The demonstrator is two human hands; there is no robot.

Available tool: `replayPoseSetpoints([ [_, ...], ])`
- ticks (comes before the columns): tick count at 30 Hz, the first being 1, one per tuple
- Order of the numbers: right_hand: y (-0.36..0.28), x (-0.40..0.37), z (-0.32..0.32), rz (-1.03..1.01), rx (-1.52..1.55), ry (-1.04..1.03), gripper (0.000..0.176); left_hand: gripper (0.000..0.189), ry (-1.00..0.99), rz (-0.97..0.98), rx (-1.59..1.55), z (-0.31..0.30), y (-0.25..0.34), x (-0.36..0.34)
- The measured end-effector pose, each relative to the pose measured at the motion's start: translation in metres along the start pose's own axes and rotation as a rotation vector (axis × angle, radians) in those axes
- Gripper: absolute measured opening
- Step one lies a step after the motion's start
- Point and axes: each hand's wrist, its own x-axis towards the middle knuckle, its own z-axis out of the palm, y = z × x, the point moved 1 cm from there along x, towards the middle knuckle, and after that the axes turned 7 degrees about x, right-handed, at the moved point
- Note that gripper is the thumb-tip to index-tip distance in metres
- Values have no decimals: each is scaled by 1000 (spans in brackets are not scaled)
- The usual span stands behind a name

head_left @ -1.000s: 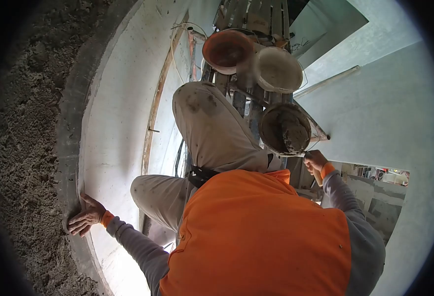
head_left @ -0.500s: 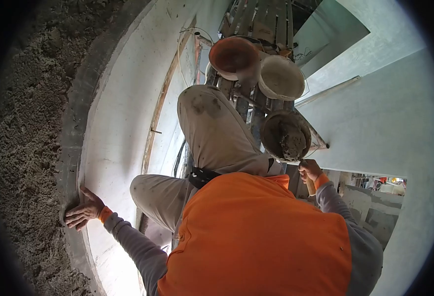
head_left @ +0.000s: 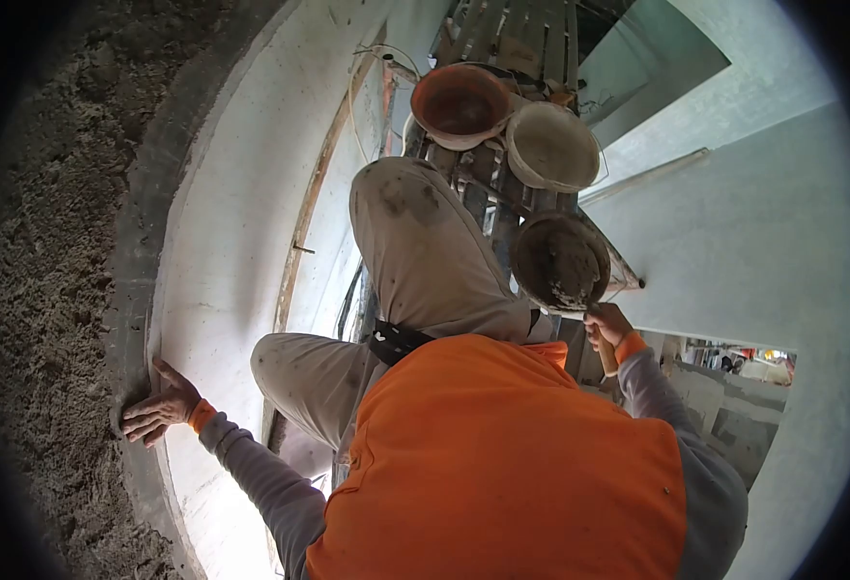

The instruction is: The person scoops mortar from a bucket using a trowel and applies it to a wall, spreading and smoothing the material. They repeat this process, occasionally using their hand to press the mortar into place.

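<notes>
My left hand (head_left: 166, 406) lies with its fingers spread on the smooth grey band (head_left: 137, 280) at the edge of the rough mortar surface (head_left: 53, 319). The thumb points up along the border with the white wall. On the other side, my right hand (head_left: 610, 327) is wrapped round the wooden handle (head_left: 606, 360) of a trowel, at the near rim of a dark bucket (head_left: 531, 237). Wet grey mortar (head_left: 570, 261) lies inside this bucket. The trowel's blade is hard to make out against the mortar.
A reddish bucket (head_left: 425, 111) and a whitish bucket (head_left: 589, 159) stand farther off on the slatted plank platform (head_left: 502, 39). My bent knees (head_left: 401, 222) lie between the white wall (head_left: 236, 213) and the buckets. A metal scaffold pipe (head_left: 628, 266) runs beside the dark bucket.
The pale lump of mortar seen in the dark bucket has sunk or spread, and more of the bucket's inside shows. Both hands stay nearly in place; the view shifts slightly.
</notes>
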Motion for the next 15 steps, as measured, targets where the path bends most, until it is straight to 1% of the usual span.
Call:
replayPoseSetpoints([
  [3, -9, -16, -3, -25, 103, -20, 12, 125, 13, 15, 34, 3, -2, 0],
  [8, -45, -45, 0, -123, 99, -50, 12, 122, -8, -23, -14, -4, 6, 0],
  [9, -58, -52, 6, -149, 83, -91, 13, 121, 3, -32, -10, -4, 5, 2],
  [11, -79, -59, 24, -226, 176, -173, 17, 119, 69, 21, 53, -2, 3, 2],
  [14, -117, -60, 57, -325, 319, -369, 28, 116, 49, -4, 92, -5, 2, -1],
  [15, -134, -61, 71, -320, 365, -434, 31, 115, 42, -14, 97, -3, 1, -2],
])
